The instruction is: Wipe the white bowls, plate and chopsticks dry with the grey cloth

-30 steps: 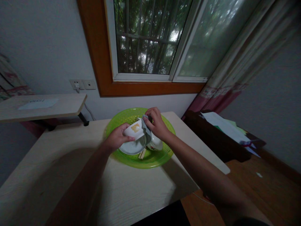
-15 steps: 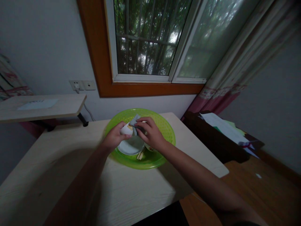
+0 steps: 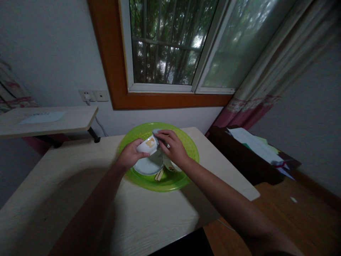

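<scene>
On my feed, mid-frame, I count one left hand [image 3: 130, 155], one right hand [image 3: 173, 146], one white bowl [image 3: 144, 147], one patterned bowl [image 3: 171, 166], one white dish [image 3: 148, 166], one grey cloth [image 3: 156, 131], one green basin [image 3: 190, 147], chopsticks [image 3: 159, 175] too bunched to number; left of centre, two wall sockets [image 3: 101, 96].

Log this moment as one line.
left hand: holds white bowl, tilted | right hand: holds grey cloth at bowl edge | beneath: green basin on table, holding white dish, wooden sticks

Between the two forearms [image 3: 215, 187] a hand could pass above the bench [image 3: 149, 213], but over the green basin [image 3: 172, 184] the held bowl [image 3: 144, 147] and grey cloth [image 3: 156, 131] block the way.
</scene>
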The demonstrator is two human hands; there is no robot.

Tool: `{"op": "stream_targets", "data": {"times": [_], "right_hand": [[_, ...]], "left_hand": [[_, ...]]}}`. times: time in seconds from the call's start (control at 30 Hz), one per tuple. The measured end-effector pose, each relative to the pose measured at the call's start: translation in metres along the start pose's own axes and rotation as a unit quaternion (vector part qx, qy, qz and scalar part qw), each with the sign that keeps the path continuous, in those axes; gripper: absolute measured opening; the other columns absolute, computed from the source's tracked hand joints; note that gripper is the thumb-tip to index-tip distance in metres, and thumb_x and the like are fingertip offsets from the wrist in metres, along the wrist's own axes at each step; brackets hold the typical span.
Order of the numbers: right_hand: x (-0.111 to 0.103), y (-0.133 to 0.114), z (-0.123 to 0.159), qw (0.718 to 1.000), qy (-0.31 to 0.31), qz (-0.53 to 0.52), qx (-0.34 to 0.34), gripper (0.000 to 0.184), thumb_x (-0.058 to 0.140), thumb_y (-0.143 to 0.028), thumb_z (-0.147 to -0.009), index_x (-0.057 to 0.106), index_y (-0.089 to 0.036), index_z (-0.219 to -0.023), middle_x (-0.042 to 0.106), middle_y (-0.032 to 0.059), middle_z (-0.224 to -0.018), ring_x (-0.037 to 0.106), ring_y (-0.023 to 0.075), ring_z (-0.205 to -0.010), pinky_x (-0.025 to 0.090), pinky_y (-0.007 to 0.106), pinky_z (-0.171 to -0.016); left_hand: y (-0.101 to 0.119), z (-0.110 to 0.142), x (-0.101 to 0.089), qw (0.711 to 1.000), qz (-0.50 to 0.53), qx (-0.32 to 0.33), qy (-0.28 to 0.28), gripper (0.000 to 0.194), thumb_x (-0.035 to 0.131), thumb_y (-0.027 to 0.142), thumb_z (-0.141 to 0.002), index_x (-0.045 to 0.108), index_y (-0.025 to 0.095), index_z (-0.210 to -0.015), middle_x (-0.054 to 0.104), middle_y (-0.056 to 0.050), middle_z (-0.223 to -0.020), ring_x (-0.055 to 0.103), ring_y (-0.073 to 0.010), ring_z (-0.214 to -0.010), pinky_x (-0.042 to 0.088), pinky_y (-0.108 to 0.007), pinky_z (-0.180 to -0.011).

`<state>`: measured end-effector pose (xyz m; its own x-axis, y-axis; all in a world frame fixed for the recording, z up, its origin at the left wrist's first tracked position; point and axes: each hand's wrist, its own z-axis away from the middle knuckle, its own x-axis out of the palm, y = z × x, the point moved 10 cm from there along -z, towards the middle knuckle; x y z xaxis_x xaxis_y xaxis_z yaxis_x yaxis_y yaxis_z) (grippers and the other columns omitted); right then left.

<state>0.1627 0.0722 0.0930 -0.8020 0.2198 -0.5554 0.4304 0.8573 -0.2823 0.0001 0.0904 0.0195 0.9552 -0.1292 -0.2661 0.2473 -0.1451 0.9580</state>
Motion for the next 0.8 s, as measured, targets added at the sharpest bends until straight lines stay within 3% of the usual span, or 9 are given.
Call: {"op": "stream_targets", "data": {"times": [0.13,0.23,0.47,0.67,0.8], "right_hand": [[0.015,-0.037,0.006,0.993,-0.061,0.004,-0.105,0.042,0.057,-0.017,-0.097,0.055,-0.030,-0.137,0.064,0.0081,-0.126,0.058,0.0234,-0.116,0.050,0.046,-0.100],[0.024,-0.048,0.010,0.985,-0.093,0.028,-0.143,0.041,0.057,-0.018,-0.098,0.055,-0.029,-0.137,0.064,0.0081,-0.126,0.056,0.0245,-0.114,0.048,0.048,-0.101],[0.014,-0.016,0.003,0.993,-0.038,0.093,-0.053,0.037,0.056,-0.014,-0.097,0.062,-0.025,-0.132,0.065,0.0102,-0.120,0.055,0.0256,-0.109,0.051,0.045,-0.092],[0.026,-0.038,0.007,0.985,-0.113,0.076,-0.108,0.039,0.057,-0.021,-0.097,0.059,-0.023,-0.136,0.063,0.0121,-0.123,0.054,0.0260,-0.110,0.050,0.045,-0.096],[0.029,-0.037,0.006,0.988,-0.105,0.069,-0.086,0.028,0.056,-0.027,-0.099,0.066,-0.024,-0.125,0.065,0.0092,-0.114,0.058,0.0235,-0.103,0.052,0.041,-0.091]], "left_hand": [[0.012,0.001,0.002,0.998,-0.049,0.036,-0.001,0.033,0.077,0.030,-0.066,0.069,0.015,-0.094,0.070,-0.002,-0.086,0.062,-0.0178,-0.078,0.048,-0.027,-0.073],[0.016,0.002,0.004,0.995,-0.079,0.055,-0.004,0.031,0.076,0.034,-0.069,0.072,0.016,-0.093,0.071,-0.001,-0.086,0.064,-0.0190,-0.080,0.050,-0.028,-0.075],[0.012,0.004,0.000,0.994,-0.102,0.025,0.016,0.044,0.079,0.031,-0.067,0.074,0.017,-0.109,0.076,-0.004,-0.103,0.069,-0.0227,-0.090,0.052,-0.032,-0.086],[0.014,0.004,0.000,0.992,-0.123,0.032,0.021,0.041,0.074,0.030,-0.070,0.076,0.018,-0.110,0.077,-0.004,-0.100,0.070,-0.0230,-0.088,0.053,-0.032,-0.083],[0.015,0.004,-0.001,0.989,-0.140,0.042,0.026,0.040,0.072,0.024,-0.070,0.077,0.018,-0.109,0.078,-0.003,-0.099,0.070,-0.0230,-0.089,0.054,-0.031,-0.084]]}}
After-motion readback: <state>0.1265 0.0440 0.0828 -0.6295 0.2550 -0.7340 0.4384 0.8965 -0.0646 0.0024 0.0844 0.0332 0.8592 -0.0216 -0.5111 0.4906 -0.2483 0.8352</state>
